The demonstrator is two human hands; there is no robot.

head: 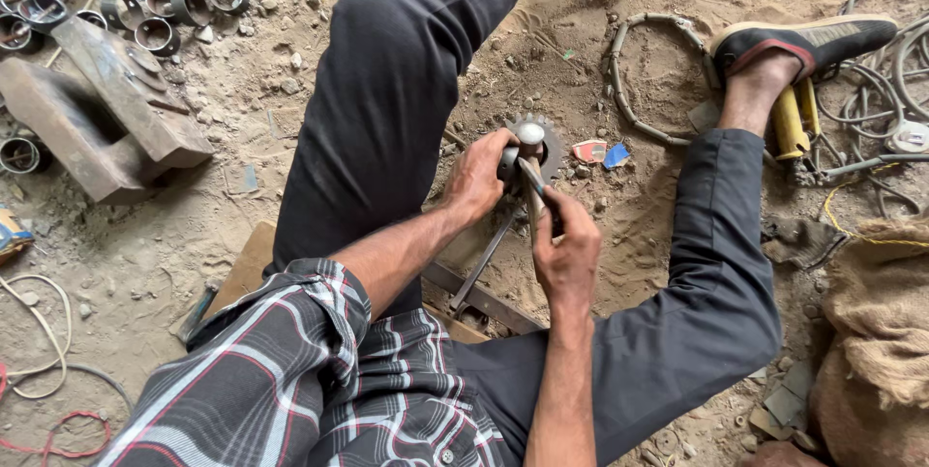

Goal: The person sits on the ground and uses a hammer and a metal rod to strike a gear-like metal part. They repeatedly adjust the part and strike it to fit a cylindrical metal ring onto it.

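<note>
Head view: short metal rings [184, 2] are lying at upper left. At centre, the left hand [476, 180] is clasping a toothed metal part [544, 143], steadying it on the sandy floor [242, 167], while the right hand [568, 246] is gripping a thin tool [531, 177] against it.

The person is wearing a grey, white and red plaid cotton shirt [290, 370] with rolled sleeves, dark charcoal trousers [397, 99], and a black slip-on shoe [803, 41] trimmed red.
</note>
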